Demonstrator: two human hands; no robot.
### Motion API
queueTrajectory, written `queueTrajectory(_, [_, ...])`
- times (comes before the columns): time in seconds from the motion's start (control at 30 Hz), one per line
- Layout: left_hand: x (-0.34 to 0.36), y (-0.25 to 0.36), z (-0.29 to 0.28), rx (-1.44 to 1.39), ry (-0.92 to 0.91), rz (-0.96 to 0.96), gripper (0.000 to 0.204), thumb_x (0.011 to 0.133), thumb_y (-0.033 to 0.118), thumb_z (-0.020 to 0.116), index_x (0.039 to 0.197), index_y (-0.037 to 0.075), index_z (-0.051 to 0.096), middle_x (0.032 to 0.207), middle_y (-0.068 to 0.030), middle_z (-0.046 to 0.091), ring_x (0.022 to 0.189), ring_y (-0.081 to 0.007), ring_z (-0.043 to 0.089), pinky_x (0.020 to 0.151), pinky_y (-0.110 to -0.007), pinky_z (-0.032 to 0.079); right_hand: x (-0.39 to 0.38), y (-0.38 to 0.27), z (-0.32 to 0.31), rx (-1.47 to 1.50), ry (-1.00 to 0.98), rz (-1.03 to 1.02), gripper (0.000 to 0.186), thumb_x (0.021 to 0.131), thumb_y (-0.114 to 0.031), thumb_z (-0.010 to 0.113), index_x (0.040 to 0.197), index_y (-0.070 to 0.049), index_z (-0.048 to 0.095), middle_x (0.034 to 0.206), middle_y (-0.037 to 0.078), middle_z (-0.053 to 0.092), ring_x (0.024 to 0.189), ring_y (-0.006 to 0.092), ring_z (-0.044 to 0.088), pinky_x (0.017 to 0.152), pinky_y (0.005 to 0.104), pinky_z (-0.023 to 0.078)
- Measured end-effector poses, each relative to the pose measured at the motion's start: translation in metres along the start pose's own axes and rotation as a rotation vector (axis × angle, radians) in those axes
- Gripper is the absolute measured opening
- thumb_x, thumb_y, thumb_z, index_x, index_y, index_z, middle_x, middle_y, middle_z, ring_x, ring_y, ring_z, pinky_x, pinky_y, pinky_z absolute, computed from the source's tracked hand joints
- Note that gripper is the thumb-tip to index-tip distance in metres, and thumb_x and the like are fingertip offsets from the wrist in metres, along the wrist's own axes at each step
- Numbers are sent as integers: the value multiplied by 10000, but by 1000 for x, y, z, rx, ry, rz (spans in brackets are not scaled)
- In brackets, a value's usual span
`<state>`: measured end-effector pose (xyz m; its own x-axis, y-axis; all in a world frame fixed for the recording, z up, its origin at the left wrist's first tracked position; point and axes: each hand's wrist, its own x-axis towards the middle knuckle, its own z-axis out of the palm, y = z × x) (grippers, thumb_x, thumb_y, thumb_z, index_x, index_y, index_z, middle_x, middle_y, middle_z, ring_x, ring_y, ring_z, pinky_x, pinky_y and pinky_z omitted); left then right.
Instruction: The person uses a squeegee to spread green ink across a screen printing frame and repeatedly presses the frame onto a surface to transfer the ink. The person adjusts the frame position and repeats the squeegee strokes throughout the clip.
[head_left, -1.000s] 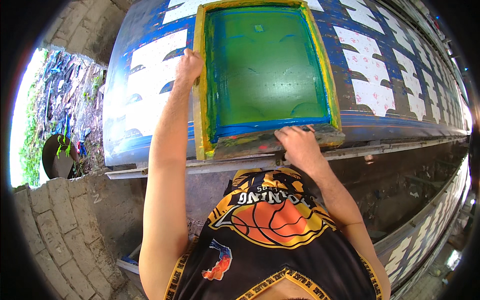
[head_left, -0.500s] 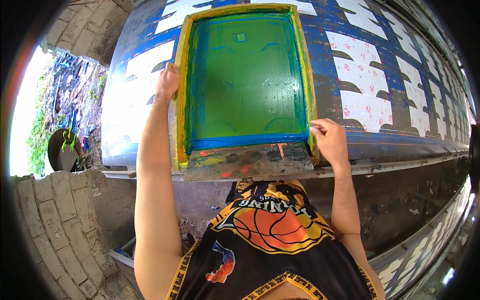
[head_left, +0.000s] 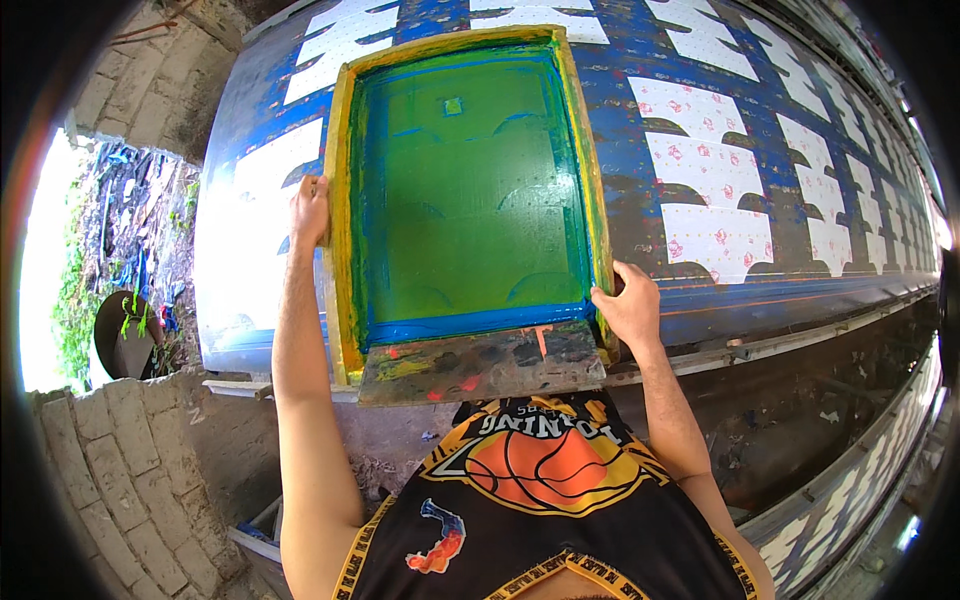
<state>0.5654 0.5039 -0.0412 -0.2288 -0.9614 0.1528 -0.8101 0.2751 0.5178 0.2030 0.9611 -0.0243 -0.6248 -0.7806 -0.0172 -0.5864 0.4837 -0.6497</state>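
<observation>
Print wkshp: screen [head_left: 470, 220], long tbl [head_left: 624, 208]

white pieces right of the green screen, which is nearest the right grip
The lowest red-patterned piece in the column beside the screen, nearest the right grip; the others lie higher or farther right.

**Frame [head_left: 340, 230] between two hands [head_left: 311, 212] [head_left: 631, 307] on a table [head_left: 630, 235]**

The left hand touches the frame's left side; the right hand, its near right corner. Between the forearms, a board [head_left: 480, 368] crosses the frame's near end. On the table, flat cut pieces [head_left: 705, 180] lie left of the left hand and beyond the right. Brickwork [head_left: 125, 490] stands left of the left forearm.
</observation>
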Motion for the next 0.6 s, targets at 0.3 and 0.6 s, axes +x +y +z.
queueTrajectory(0.3, [12,-7,-3,-196,-94,-92,418,1076,425,613,1195,37,715,1024,-160,754,980,-296,703,899,-430,530,8,-17,-51,174,40,-159,454,772,-206,848,1152,24,756,979,181,726,888,358,727,797,437,582])
queueTrajectory(0.6, [-23,183,53,-136,20,14,410,1053,433,629,1242,82,724,1130,-209,767,1056,-360,729,937,-448,541,66,128,-170,147,66,-174,424,778,-156,807,1167,8,772,1034,205,750,939,359,742,855,444,580])
